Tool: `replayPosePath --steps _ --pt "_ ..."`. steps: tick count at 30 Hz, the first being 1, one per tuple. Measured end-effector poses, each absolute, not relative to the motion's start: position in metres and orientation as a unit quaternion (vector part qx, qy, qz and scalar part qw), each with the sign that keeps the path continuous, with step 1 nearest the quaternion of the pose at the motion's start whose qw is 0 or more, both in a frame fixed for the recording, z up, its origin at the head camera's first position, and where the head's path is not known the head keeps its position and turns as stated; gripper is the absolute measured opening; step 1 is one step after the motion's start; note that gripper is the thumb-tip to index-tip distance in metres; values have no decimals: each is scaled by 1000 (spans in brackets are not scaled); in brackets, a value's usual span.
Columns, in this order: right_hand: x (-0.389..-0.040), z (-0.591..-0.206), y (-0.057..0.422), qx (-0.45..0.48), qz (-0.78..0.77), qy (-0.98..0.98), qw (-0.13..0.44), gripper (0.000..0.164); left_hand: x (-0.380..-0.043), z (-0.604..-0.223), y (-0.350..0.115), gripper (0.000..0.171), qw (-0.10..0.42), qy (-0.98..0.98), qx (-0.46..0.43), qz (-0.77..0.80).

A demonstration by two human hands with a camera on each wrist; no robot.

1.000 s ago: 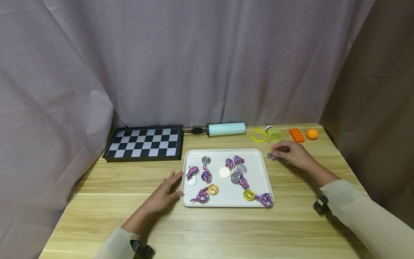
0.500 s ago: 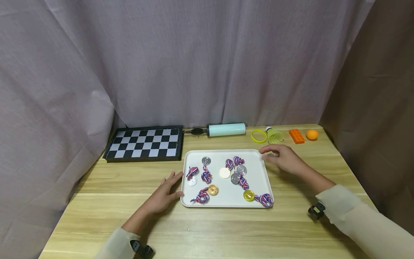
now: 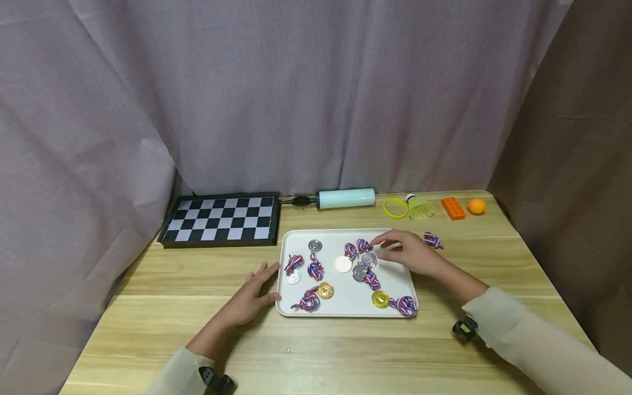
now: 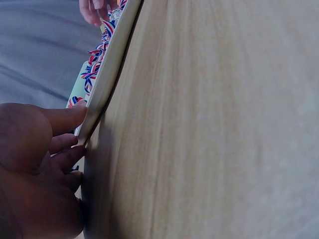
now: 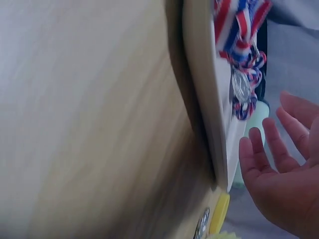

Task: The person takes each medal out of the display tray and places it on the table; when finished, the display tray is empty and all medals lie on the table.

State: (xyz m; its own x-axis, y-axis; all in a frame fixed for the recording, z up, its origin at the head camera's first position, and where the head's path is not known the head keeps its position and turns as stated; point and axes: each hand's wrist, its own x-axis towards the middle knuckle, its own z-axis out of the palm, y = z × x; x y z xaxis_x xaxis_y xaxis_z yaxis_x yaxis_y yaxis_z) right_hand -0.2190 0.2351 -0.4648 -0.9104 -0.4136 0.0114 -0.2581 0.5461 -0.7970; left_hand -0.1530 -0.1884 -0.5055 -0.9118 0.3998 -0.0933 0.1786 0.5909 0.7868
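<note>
A white tray (image 3: 340, 314) holds several medals with bundled red, white and blue ribbons. My left hand (image 3: 252, 296) rests against its left side, thumb and fingertips touching the rim in the left wrist view. Over the tray's right part is my right hand (image 3: 412, 252), fingers loosely bent and nothing held. Its fingertips are beside a silver medal (image 3: 368, 259). Elsewhere on the tray lie a bronze medal (image 3: 325, 290) and a yellow-gold medal (image 3: 380, 299). Outside, right of the tray, lies another ribbon bundle (image 3: 433, 240); a silver medal (image 5: 202, 224) shows on the table in the right wrist view.
Along the back of the wooden table are a black-and-white chessboard (image 3: 222, 219), a pale green hand pump (image 3: 345, 198), a yellow ring (image 3: 395, 208), a shuttlecock (image 3: 419, 208), an orange toy brick (image 3: 453, 209) and an orange ball (image 3: 476, 206). Grey curtain (image 3: 316, 109) hangs behind.
My right hand has let go of the medal right of the tray and moved left over the tray. That medal's ribbon now shows on the table. The left hand stays put.
</note>
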Motion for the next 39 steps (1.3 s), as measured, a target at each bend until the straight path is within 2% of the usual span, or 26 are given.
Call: replayPosePath --steps 8,11,22,30,39 --pt "-221 -480 215 -204 -409 886 79 52 -153 -506 -189 72 132 882 164 421" --pt "-222 -485 212 -203 -402 890 67 55 -152 -506 -188 72 132 882 165 422" --pt "-230 -495 209 -177 -389 903 52 40 -152 -504 -188 73 134 882 164 420" --pt "-231 -492 210 -165 -403 897 75 29 -152 -504 -188 72 130 882 165 422" --pt "-232 -481 219 -150 -435 882 100 28 -151 -505 -187 71 114 881 174 425"
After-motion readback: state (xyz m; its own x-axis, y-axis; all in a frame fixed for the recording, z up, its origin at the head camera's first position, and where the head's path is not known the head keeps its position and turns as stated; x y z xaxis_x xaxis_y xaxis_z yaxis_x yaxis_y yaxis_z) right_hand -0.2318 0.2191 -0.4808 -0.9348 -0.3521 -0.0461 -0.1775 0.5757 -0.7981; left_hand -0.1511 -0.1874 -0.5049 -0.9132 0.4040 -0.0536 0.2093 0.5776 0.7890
